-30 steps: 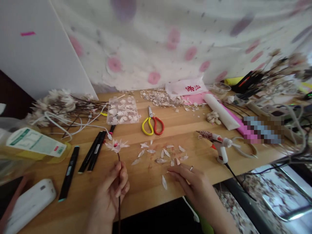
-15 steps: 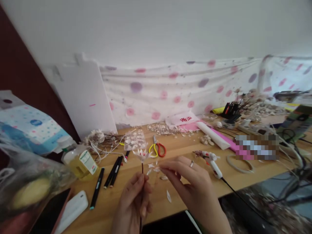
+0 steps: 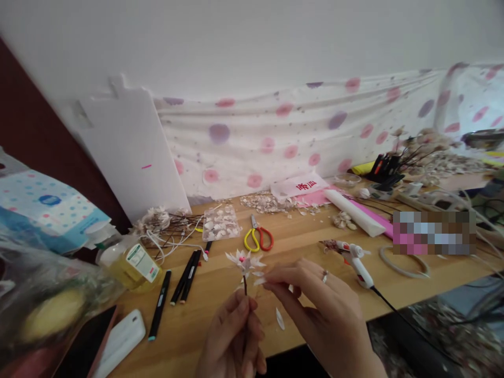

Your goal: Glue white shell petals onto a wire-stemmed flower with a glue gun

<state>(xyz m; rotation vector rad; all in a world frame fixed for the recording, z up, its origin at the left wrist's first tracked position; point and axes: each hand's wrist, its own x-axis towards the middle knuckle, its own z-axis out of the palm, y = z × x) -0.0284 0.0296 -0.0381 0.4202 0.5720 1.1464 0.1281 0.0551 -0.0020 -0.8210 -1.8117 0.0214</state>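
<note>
My left hand [image 3: 236, 328] is closed around the thin dark stem of a handmade flower [image 3: 244, 262]. The flower stands upright, with pointed white petals and a pink centre. Just to its right, my right hand [image 3: 315, 299], a ring on one finger, has thumb and fingertips pinched together. A small white petal [image 3: 260, 281] shows at those fingertips, close beside the flower head. On the wood below lies another loose petal [image 3: 280, 318]. Behind the flower are scissors [image 3: 258, 239] with one yellow and one red handle.
A hot glue gun [image 3: 356, 262] lies right of my right hand, its cord running off the front edge. Black markers [image 3: 160, 304], a phone [image 3: 84, 344] and a bottle of yellow liquid [image 3: 132, 262] are at left. A tray of petals [image 3: 221, 223] sits farther back.
My left hand and the flower have shifted right, bringing the flower head nearer my right fingertips. The view has turned slightly. My right hand stays pinched, with a petal now visible at its tips.
</note>
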